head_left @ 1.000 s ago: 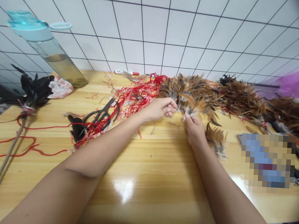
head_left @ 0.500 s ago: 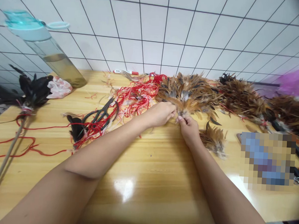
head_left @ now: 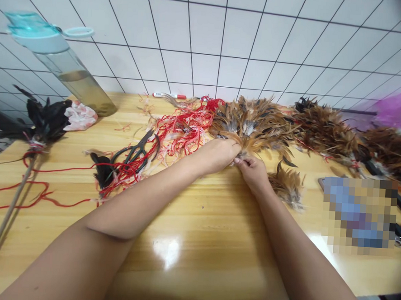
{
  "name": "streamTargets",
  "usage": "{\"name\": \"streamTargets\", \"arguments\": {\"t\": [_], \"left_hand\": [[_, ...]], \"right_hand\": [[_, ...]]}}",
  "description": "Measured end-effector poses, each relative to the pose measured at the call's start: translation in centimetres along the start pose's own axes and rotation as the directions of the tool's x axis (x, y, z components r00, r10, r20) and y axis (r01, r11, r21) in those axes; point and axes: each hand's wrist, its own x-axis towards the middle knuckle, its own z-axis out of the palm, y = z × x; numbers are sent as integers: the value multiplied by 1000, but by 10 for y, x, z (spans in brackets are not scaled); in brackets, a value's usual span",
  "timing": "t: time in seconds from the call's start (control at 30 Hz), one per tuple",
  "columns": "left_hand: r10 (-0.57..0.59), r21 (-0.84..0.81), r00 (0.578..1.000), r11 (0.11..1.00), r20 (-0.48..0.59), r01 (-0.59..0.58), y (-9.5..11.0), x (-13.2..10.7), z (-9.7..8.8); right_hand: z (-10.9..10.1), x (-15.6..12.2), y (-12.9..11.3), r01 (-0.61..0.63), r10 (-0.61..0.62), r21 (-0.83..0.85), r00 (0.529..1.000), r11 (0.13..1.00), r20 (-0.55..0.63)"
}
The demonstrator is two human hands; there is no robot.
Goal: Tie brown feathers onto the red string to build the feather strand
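A fan of brown feathers (head_left: 256,124) lies on the wooden table (head_left: 189,221) near the tiled wall. My left hand (head_left: 218,154) is closed on the quill ends at the base of this fan. My right hand (head_left: 253,171) meets it there, fingertips pinching the same feather bases. A small loose tuft of brown feathers (head_left: 288,185) lies just right of my right hand. A tangle of red string (head_left: 181,130) sits left of the fan, close to my left wrist.
Black-handled scissors (head_left: 134,152) lie in the red string. A stick with black feathers (head_left: 41,122) and red thread lies at the left. A clear bottle with a teal lid (head_left: 61,64), a crumpled cloth (head_left: 80,115), more feather bundles (head_left: 327,130) and a purple bag (head_left: 398,110) stand around.
Both hands have drawn together at the base of the feather fan; my right hand moved left and up, and the feathers now spread flatter against the table.
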Motion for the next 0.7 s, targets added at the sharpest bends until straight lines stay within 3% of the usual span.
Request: {"name": "streamTargets", "arguments": {"t": [0.1, 0.17, 0.23, 0.33, 0.4, 0.47, 0.57, 0.63, 0.7], "left_hand": [[29, -75, 999, 997, -36, -32, -3, 1, 3], [35, -127, 987, 990, -154, -55, -8, 2, 5], [-4, -174, 945, 983, -326, -56, -14, 2, 6], [-195, -306, 845, 951, -498, 39, -22, 2, 5], [-334, -439, 826, 891, -455, 118, -25, 3, 7], [-386, -576, 876, 801, -288, 163, -25, 5, 12], [-354, -759, 934, 621, -48, 197, -18, 10, 24], [-347, -823, 938, 533, 1, 198, -13, 12, 30], [-346, -835, 938, 516, 1, 192, -8, 12, 34]], "right_hand": [[0, 1, 3, 39, -39, 39, 999, 998, 5], [0, 0, 3, 33, -33, 85, 999, 996, 4], [-1, 0, 0, -23, 24, 171, 1000, 985, -6], [-5, -1, -8, -117, 133, 337, 991, 934, -26], [-8, -1, -13, -148, 176, 440, 984, 886, -24], [-10, -2, -17, -163, 186, 498, 983, 852, 4], [-11, -3, -18, -157, 163, 467, 986, 870, 29], [-9, -3, -16, -144, 141, 395, 989, 907, 38], [-6, -4, -12, -119, 110, 315, 993, 942, 45]]}}
